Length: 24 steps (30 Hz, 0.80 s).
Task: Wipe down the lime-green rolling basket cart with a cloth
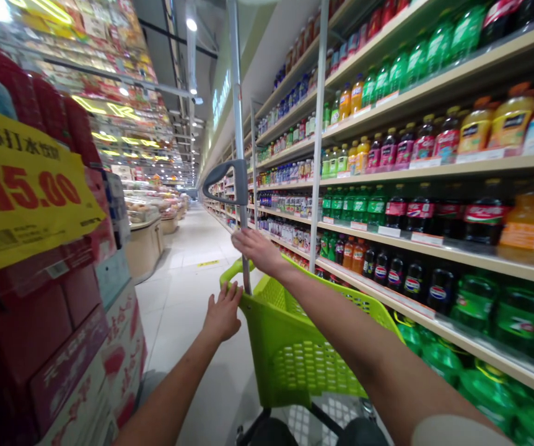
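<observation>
A lime-green plastic shopping cart [313, 359] stands right in front of me, with a metal pole [238, 93] rising from its near left corner. On the pole sits a grey loop handle [225, 183]. My right hand [261, 251] reaches across the basket and lies against the pole below that loop, fingers stretched out; its thumb is hidden. Lower and to the left, my left hand [224, 313] has its fingers spread, the tips at the cart's corner by the pole's foot. Whether they press on the plastic I cannot tell.
Tall shelves of bottled drinks [415, 204] line the right side, close to the cart. Stacked cartons [62, 347] with a yellow price sign [30, 186] crowd the left. A pale tiled aisle [188, 248] runs ahead past display counters [144, 244].
</observation>
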{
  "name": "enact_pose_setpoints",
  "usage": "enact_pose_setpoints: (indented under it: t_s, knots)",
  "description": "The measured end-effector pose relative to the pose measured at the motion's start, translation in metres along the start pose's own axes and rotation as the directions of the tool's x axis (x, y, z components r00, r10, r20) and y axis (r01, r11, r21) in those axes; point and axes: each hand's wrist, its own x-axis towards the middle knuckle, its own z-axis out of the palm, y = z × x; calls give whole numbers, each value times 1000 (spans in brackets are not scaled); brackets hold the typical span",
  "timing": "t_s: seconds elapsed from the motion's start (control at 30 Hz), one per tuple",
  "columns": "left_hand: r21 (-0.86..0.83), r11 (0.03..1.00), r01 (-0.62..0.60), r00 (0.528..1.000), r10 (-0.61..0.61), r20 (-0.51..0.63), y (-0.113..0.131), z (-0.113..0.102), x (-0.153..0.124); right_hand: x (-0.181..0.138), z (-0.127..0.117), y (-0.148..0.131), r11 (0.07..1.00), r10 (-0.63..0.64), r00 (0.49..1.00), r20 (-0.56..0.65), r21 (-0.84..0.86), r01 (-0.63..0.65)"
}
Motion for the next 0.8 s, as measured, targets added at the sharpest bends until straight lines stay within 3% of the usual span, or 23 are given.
enact_pose_setpoints:
  t_s: [0.07,0.13,0.23,0.37,0.47,0.6,0.7,0.8]
  knots:
    - [7,1000,-3,1000,3,0,0,1,0,13,-5,5,997,75,993,-86,22,-73]
    - [8,1000,-6,1000,6,-11,-1,4,1,1,3,-5,995,92,992,-87,53,-88]
    - [-1,1000,-5,1000,5,-30,-2,8,1,-54,38,-41,991,97,995,-24,94,-95]
    - [7,1000,-9,999,10,-48,-2,12,2,-135,87,-88,972,212,977,-19,110,-209]
    - [24,1000,-3,999,4,-49,-2,11,4,-173,106,-113,963,218,972,88,139,-229]
    - [46,999,3,998,-1,-60,-1,8,3,-198,102,-132,936,252,943,216,193,-294]
    - [40,999,36,988,-30,-149,3,10,-3,-217,79,-126,877,403,909,104,241,-416]
    - [39,999,6,943,7,-332,12,15,-8,-248,57,-102,782,600,797,-67,259,-567]
